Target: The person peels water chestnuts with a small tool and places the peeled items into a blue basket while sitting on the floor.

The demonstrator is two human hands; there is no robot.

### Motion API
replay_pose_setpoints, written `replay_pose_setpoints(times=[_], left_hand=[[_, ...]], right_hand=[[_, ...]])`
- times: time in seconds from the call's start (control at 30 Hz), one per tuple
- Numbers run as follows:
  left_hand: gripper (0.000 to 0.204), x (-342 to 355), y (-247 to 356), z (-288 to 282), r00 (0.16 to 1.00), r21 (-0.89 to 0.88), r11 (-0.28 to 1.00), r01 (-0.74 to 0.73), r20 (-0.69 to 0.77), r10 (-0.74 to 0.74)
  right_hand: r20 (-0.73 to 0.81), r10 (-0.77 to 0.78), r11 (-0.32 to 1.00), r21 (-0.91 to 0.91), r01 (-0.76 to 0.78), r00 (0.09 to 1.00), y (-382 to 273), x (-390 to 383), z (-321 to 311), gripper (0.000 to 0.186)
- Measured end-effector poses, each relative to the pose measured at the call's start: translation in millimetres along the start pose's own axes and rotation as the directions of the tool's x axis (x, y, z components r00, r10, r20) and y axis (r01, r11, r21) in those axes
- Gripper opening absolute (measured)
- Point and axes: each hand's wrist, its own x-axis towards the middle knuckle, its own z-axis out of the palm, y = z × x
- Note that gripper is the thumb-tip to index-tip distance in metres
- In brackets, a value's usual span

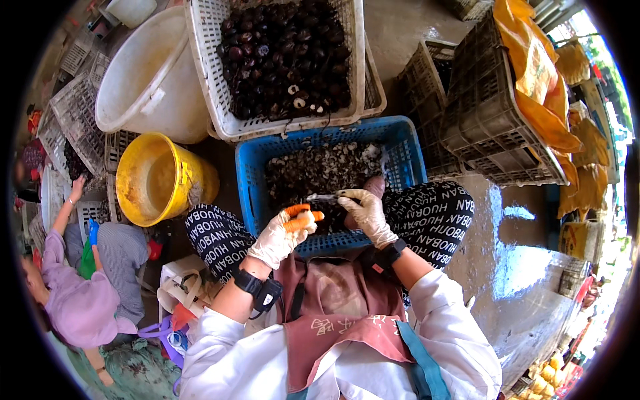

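Observation:
My left hand [288, 235], in a pale glove with orange finger covers, is closed with curled fingers; anything inside is hidden. Close to its right, my gloved right hand [367, 215] pinches a slim, silvery peeling knife [323, 198] pointing left. Both hands are over the near part of a blue plastic basket [248, 193], which holds a heap of dark and whitish peelings [320, 163]. A brownish rounded shape [375, 185] shows beyond my right hand; I cannot tell what it is. Ahead, a white basket [208, 67] holds dark water chestnuts [287, 60], a few of them showing white.
A yellow bucket [148, 180] and a large white tub [143, 73] stand on the left. Stacked crates [480, 100] with orange sacks [533, 60] rise on the right. Another person [87, 293] in a purple top sits at the far left. Wet floor [487, 273] lies to the right.

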Motion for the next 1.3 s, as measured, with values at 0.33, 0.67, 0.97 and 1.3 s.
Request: replay_pose_setpoints(times=[0.33,0.67,0.97,1.3], left_hand=[[0.037,5.1,-8.7,5.2,0.973,0.195,0.978,-0.073,-0.201,0.113],[0.037,8.4,-16.0,-0.6,0.962,0.221,0.961,-0.165,-0.181,0.207],[0.026,5.4,-5.3,4.0,0.993,0.074,0.993,-0.096,-0.055,0.101],[0.036,7.2,4.9,-0.5,0.995,0.0,0.998,0.056,0.08,-0.056]], right_hand=[[0.021,-0.32,0.924,-0.212,0.317,0.947,-8.3,-3.9,15.7,0.02],[0.065,-0.143,0.987,-0.065,0.147,0.988,-12.3,-14.2,20.5,0.021],[0.019,-0.161,0.987,0.002,0.161,0.987,-1.6,-11.4,22.3,0.023],[0.029,-0.075,0.996,0.046,0.073,0.997,1.3,-5.8,16.8,0.023]])
